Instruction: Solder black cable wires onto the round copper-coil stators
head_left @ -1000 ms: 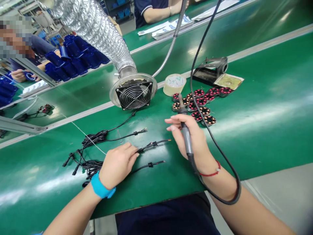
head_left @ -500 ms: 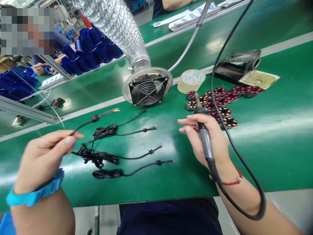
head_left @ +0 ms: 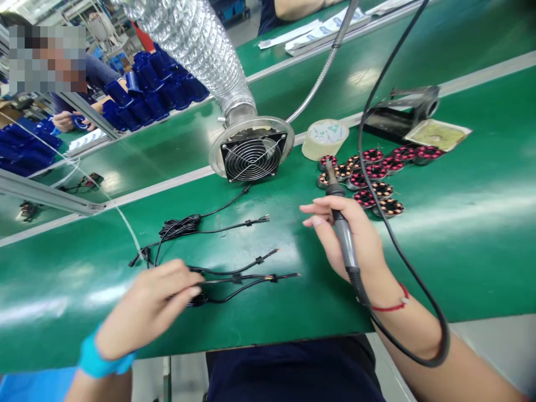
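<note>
My left hand [head_left: 154, 301], with a blue wristband, pinches a black cable [head_left: 218, 280] whose stripped end points right, over the other cables. Its coil is partly hidden behind the hand. Farther back lies a coiled black cable [head_left: 180, 225], and more cable ends with small black collars [head_left: 259, 260] stretch to the right. In my right hand [head_left: 355, 234] is a soldering iron [head_left: 345, 240], tip up and away from me, its cord looping over the forearm. Beyond the tip sit several small motor stators [head_left: 377, 171] with red or copper windings.
A round fume extractor fan [head_left: 253, 157] on a silver duct [head_left: 209, 56] stands at the back middle. Beside it are a tape roll [head_left: 325, 139] and a soldering iron stand [head_left: 402, 117] with a yellow sponge [head_left: 438, 135]. Across the partition, a person handles blue parts [head_left: 154, 84].
My left hand has moved right and toward me, carrying the cable end from the left over the other cables. My right hand with the soldering iron has barely shifted.
</note>
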`<state>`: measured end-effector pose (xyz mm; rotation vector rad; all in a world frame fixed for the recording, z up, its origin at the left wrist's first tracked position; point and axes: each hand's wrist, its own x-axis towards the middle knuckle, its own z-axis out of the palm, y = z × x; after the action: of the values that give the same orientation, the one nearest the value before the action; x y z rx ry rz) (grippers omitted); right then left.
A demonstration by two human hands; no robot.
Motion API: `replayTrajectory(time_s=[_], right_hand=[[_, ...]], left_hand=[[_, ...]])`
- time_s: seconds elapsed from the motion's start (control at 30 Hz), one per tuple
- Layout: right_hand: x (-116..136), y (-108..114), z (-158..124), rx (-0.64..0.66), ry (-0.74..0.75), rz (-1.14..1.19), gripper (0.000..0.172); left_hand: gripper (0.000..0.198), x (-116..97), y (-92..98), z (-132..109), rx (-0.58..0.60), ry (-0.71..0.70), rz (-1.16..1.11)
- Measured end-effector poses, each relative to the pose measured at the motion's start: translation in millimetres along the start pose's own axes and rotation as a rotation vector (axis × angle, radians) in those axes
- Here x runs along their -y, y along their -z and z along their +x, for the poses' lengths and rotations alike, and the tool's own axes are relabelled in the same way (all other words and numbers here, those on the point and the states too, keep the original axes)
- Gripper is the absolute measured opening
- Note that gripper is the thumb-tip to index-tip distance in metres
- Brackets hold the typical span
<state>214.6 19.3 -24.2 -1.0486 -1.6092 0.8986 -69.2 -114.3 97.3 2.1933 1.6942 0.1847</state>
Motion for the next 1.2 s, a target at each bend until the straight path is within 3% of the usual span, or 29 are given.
replayTrajectory(time_s=[0.13, 0.23, 0.37, 0.53, 0.67, 0.87, 0.97, 1.2], right_hand=[[-2.3, -1.1, 2.1, -0.006, -0.001, -0.006, 0.025], [-0.2, -0.7, 3.4, -0.005, 0.0, -0.03, 0.024], [3.2, -0.6, 3.7, 0.018, 0.007, -0.046, 0.023], [5.3, -2.9, 2.3, 0.054, 0.053, -0.051, 0.023], [8.9, -5.3, -0.3, 0.133, 0.127, -0.053, 0.025], [18.9, -10.0, -5.6, 0.3, 0.257, 0.082, 0.036], [19.5, -12.8, -6.5, 0.282, 0.278, 0.13, 0.034], [12.6, -15.7, -4.7, 0.278, 0.311, 0.042, 0.023]], left_hand=[[0.029, -8.9, -59.3, 33.3, 0.088, -0.027, 0.179], [0.027, -7.5, -76.9, 36.5, 0.134, -0.003, 0.313], [0.022, -8.2, -67.0, 34.4, 0.196, 0.004, 0.279], [0.032, -6.4, -41.9, 41.7, 0.044, 0.076, -0.105], [0.036, -16.3, -43.3, 64.2, -0.018, 0.11, -0.229], [0.034, -45.2, -53.7, 105.1, 0.203, 0.058, -0.328], [0.039, -52.9, -55.3, 118.6, 0.299, 0.055, -0.427], [0.039, -35.0, -41.9, 127.6, 0.427, -0.108, -0.293]])
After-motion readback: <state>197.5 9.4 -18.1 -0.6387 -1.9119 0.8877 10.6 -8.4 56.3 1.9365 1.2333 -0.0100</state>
